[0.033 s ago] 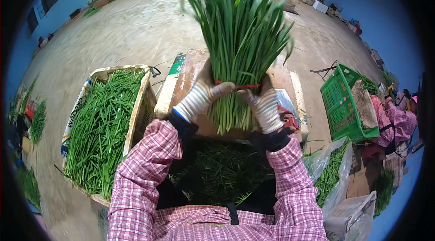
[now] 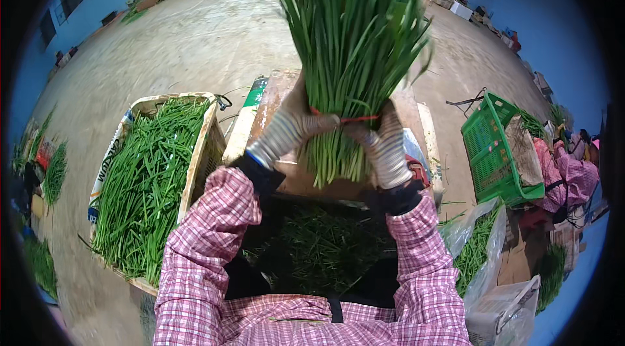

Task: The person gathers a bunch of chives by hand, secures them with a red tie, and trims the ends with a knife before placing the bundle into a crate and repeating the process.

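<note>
A thick bunch of garlic chives [image 2: 355, 46] stands upright in front of me, leaves up and pale cut stems down. A red band [image 2: 351, 118] runs round its lower part. My left hand [image 2: 291, 126], in a striped knit glove, grips the bunch from the left, with its thumb across the front by the band. My right hand [image 2: 383, 144], gloved alike, closes round it from the right, its thumb close to the other. The fingers behind the bunch are hidden. Under the stems lies a worn board [image 2: 277, 95].
To the left, a lined crate [image 2: 205, 134] is heaped with loose chives [image 2: 150, 183]. A green plastic crate [image 2: 482, 151] stands tilted at the right, near a clear bag [image 2: 485, 261] of chives. Scraps [image 2: 319, 242] lie below my hands. People sit along the far walls.
The bunch has shifted slightly right and looks larger, its leaf tips reaching past the upper edge. Both hands keep hold of it and have moved little.
</note>
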The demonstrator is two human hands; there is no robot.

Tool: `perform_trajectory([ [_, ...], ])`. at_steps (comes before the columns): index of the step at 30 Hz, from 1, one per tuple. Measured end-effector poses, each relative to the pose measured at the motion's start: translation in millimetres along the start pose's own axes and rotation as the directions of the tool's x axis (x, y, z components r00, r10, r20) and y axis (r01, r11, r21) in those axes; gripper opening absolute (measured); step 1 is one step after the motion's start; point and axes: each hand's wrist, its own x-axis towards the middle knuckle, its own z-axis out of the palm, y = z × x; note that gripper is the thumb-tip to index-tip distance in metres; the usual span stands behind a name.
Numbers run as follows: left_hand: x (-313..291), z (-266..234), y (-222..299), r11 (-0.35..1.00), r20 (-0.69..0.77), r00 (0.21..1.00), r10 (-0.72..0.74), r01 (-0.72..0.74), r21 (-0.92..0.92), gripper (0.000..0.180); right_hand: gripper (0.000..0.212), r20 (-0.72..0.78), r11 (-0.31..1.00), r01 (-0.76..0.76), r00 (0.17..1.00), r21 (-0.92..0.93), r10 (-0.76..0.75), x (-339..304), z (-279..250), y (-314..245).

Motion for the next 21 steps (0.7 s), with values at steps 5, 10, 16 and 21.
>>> perform_trajectory([
  [5,18.2,-15.8,29.7,0.991,0.142,0.990,-0.018,-0.001,0.136,0.111,0.093,0.034,0.989,0.088,0.995,0.119,-0.093,26.6,1.1,3.1],
  [10,-16.1,-9.9,6.1,0.799,0.134,0.990,0.048,-0.118,0.590,0.097,0.089,0.117,0.996,-0.088,0.989,-0.009,0.089,-11.4,-13.8,136.9],
  [16,-9.0,-40.9,-23.4,0.870,0.203,0.903,-0.378,0.422,-0.255,0.085,0.065,0.108,0.982,-0.118,0.985,-0.146,0.134,1.1,3.9,60.3],
  [21,-25.9,-38.9,-55.1,0.897,0.108,0.958,-0.266,0.287,-0.335,0.078,0.046,0.030,0.946,-0.325,0.946,0.020,0.324,-7.8,14.4,103.3],
])
